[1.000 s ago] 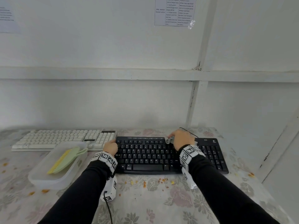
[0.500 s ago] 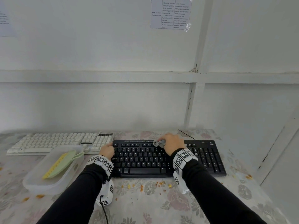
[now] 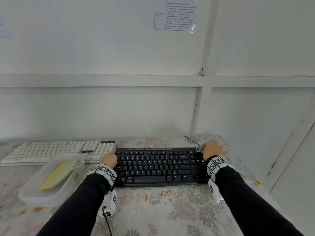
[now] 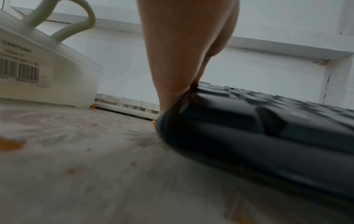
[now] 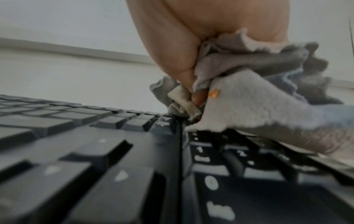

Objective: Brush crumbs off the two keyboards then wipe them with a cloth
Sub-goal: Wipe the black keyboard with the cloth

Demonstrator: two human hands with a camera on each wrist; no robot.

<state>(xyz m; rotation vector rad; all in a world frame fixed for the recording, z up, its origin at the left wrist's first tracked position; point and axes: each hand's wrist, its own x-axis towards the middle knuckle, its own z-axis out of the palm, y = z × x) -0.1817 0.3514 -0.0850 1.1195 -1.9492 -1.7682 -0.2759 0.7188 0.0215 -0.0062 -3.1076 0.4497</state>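
A black keyboard lies in the middle of the flowered table, and a white keyboard lies behind and to its left. My left hand grips the black keyboard's left end. My right hand holds a bunched grey cloth over the number pad at the keyboard's far right. In the right wrist view the cloth is crumpled under the palm, presses on the keys and carries an orange crumb. A green brush with yellow bristles lies in a clear plastic tub.
The clear tub stands left of my left arm, in front of the white keyboard. Orange crumbs lie on the tablecloth before the black keyboard and at both sides. The white wall runs close behind, with a wall panel at the right.
My right hand has slid the cloth rightward along the back of the black keyboard, from its middle to the number pad. The left hand stays on the left end.
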